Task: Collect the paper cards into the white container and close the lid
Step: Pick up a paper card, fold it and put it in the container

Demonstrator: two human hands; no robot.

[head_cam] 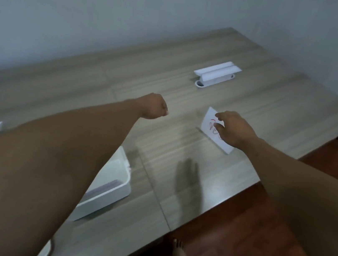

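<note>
The paper card (212,124) lies near the table's (256,92) right edge, our right hand (234,129) spread loosely over it, gripping nothing yet — we'd pinch one edge, then carry it to the white container (115,187); left hand (155,107) fisted, seemingly empty.

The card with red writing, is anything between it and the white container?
Only the left arm: it crosses above the container and hides much of its opening. The tabletop between the card and the container is bare. The right hand is already at the card.
</note>
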